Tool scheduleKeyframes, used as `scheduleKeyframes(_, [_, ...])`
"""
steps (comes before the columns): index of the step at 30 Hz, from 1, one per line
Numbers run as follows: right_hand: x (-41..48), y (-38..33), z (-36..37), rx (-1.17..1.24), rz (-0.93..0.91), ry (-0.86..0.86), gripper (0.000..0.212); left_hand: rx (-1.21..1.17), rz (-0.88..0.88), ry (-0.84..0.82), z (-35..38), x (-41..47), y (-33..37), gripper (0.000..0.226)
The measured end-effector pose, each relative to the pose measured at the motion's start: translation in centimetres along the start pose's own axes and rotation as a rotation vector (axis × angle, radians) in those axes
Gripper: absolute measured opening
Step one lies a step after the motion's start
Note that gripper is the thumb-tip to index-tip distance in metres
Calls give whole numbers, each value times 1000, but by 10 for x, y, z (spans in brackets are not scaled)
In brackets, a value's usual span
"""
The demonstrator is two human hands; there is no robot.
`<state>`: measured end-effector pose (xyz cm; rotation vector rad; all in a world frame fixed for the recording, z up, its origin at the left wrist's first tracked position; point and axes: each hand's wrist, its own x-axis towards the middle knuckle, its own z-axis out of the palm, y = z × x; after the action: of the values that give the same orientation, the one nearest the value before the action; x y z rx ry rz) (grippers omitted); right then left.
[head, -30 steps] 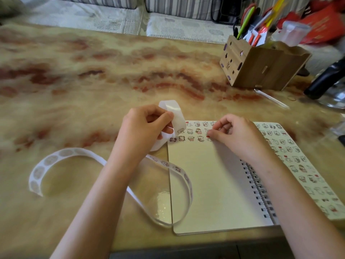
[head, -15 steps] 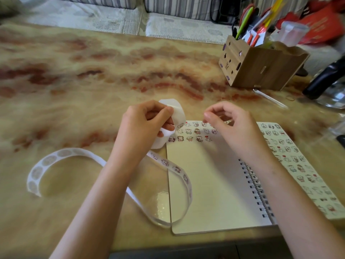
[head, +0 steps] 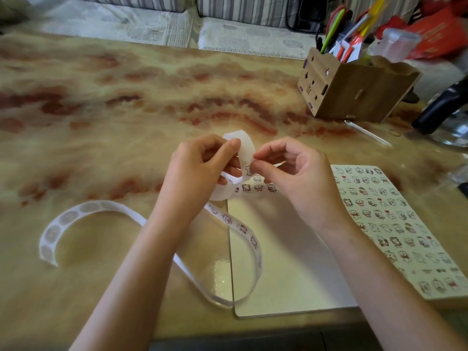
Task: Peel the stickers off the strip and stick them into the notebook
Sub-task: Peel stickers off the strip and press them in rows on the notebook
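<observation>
My left hand pinches the strip where it arches in a loop just above the notebook's top edge. My right hand nips thumb and forefinger at a sticker on that loop. I judge this the peeling step: next, a nail under the sticker's edge, then a clean lift. The strip is thin, glossy backing curling over the marbled table. The notebook lies open, its cream page smooth.
</observation>
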<state>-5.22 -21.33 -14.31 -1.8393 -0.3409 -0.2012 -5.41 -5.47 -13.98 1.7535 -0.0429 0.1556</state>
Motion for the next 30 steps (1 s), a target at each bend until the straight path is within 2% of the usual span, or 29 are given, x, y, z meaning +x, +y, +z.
scheduleKeyframes(2, [1,0,0,10,2,16,14,23,2,-31,0,0,0,23])
scheduleKeyframes(7, [2,1,-1,20,-6,41,13,63,1,-96,1,-1,-1,8])
scheduleKeyframes(11, [1,1,-2,-25,-14,20,7,45,3,-80,0,-1,-2,9])
scheduleKeyframes(30, [0,2,-4,-164,-115,17,8,67,-7,-65,3,-2,1,10])
